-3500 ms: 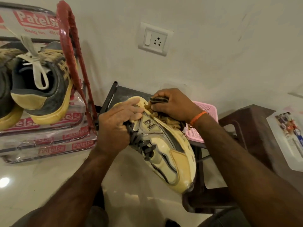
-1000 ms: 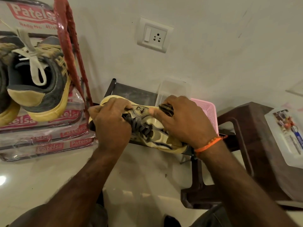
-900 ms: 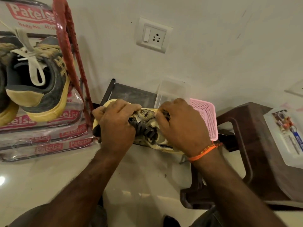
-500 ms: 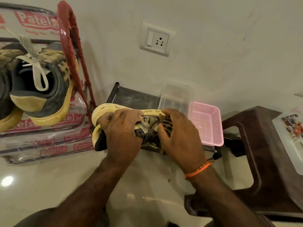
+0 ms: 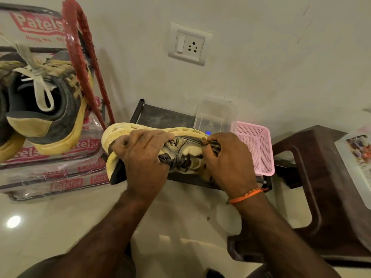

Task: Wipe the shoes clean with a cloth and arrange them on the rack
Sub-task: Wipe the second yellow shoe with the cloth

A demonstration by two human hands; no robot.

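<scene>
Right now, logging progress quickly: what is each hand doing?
Left hand: grips the cream sneaker.
Right hand: holds a striped cloth against it.

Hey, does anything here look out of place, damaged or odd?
Nothing is spilled or broken. The cream sneaker both hands hold lies on its side. On the rack, the dark grey, yellow-soled shoe sits tilted, with its white laces hanging loose into the opening.

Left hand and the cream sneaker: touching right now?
Touching. The head view shows the left hand wrapped over the cream sneaker at its laces, fingers curled round the upper, no gap.
</scene>
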